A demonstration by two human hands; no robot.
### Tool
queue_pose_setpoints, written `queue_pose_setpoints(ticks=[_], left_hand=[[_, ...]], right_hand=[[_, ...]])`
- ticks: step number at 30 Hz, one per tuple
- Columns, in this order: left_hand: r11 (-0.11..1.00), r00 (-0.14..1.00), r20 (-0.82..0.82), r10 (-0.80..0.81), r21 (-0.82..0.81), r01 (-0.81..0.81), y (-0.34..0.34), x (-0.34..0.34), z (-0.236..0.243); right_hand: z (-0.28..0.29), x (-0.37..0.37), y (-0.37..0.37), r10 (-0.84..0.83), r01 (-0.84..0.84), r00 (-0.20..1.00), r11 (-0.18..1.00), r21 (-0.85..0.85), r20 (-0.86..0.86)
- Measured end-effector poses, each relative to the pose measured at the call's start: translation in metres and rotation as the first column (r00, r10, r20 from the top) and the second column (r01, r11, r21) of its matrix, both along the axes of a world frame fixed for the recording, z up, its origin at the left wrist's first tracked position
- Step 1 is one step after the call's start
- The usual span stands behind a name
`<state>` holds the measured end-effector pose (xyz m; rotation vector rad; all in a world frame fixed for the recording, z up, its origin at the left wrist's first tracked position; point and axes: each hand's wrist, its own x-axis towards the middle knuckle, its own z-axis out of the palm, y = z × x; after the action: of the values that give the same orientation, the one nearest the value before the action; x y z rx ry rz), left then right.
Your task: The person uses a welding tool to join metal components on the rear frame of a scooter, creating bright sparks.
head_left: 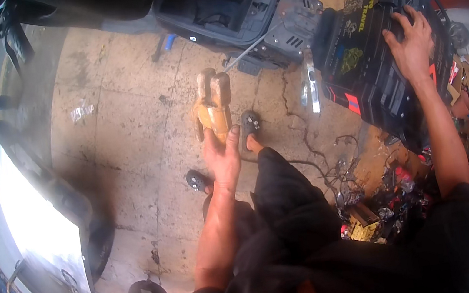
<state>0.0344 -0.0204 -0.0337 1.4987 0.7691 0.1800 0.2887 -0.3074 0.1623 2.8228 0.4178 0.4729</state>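
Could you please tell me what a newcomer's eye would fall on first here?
Probably the glaring white surface at the far left, the brightest patch in view. Near the centre, the chunky yellow-brown object held in the left hand also stands out. At the upper right, the right hand rests, fingers spread, on a large black case.

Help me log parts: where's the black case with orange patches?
In the head view, the black case is at upper right, under the right hand, right of the slotted plate.
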Motion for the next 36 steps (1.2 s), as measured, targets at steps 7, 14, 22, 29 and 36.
queue_pose_setpoints(ticks=[7, 14, 22, 29, 36], left_hand=[[1.0, 1.0, 0.011, 0.023, 0.013, -0.023, -0.006, -0.003, 0.009], [0.996, 0.997, 0.049, 0.057, -0.068, -0.054, -0.006, -0.008, 0.008], [0.999, 0.998, 0.06, 0.026, -0.036, -0.024, -0.01, -0.018, -0.001], [0.996, 0.997, 0.035, 0.066, -0.058, -0.064, -0.017, -0.012, 0.002], [0.999, 0.999, 0.012, 0.051, -0.006, -0.051, -0.017, -0.005, 0.01]], right_hand=[[0.0, 0.0, -0.002, 0.015, -0.015, 1.0, 1.0, 0.002, 0.0], [0.002, -0.001, -0.003, -0.005, 0.005, 1.0, 0.999, 0.036, -0.019], [0.002, -0.003, 0.002, 0.016, -0.016, 1.0, 0.999, 0.034, 0.001], [0.001, -0.002, 0.0, 0.007, -0.007, 1.0, 1.0, 0.019, 0.006], [-0.001, -0.001, -0.001, 0.011, -0.011, 1.0, 1.0, 0.02, 0.006]])
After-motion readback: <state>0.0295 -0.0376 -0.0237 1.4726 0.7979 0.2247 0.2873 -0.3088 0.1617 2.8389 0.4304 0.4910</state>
